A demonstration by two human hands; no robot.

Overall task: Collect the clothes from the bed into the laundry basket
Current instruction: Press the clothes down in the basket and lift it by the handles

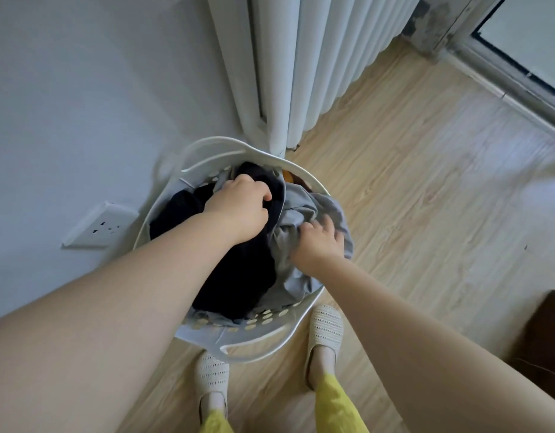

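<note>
On the wood floor point(410, 189), close to a white wall point(82, 89), stands a white plastic laundry basket point(263, 345). It has round holes in its side and long handle slots in its rim. The basket is full of clothes.

A black garment point(238, 276) lies in the left and middle part of the basket. A grey garment point(301, 210) lies on the right side, and part of it hangs over the right rim. A little bit of something orange point(289, 175) peeks out at the far side, too small to tell what it is.

The left hand point(238, 210) is down in the basket with its fingers curled tight into the black garment, bunching the cloth in a fist. The right hand point(319, 242) rests on the grey garment. Its fingers are partly spread and bent, pressing into the folds of the cloth.

Both arms are bare and reach down from the bottom of the view. Below the basket are two feet in cream knitted slippers point(326, 329), right beside the near rim, with yellow trouser legs point(335, 404) above them.

A white wall socket point(98, 226) sits on the wall left of the basket. White curtains point(301, 57) hang down behind the basket, touching the floor near its far rim. A dark brown thing point(547, 332) shows at the right edge, cut off.
</note>
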